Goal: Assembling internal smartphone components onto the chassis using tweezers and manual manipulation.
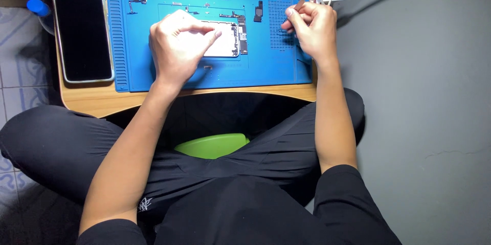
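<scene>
Your left hand (pixel 179 50) arches, its grip released, fingertips pressing the opened white rectangular phone chassis (pixel 225 40) on the blue silicone repair mat (pixel 271 66) covering the counter (pixel 153 99). Your right hand (pixel 312 27) hovers rightward, grip clenched around a thin tool (pixel 299 3).

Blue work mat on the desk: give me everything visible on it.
The blue work mat looks like soft rubber or silicone, lying flat on a small wooden desk and covering most of it. It has a ribbed strip down its left edge, a grid of small cells at right, and a raised-outline rectangle in the middle. Small screws and dark parts are scattered across its top. A white phone assembly lies on it under the left hand; the right hand is over its right edge.
</scene>
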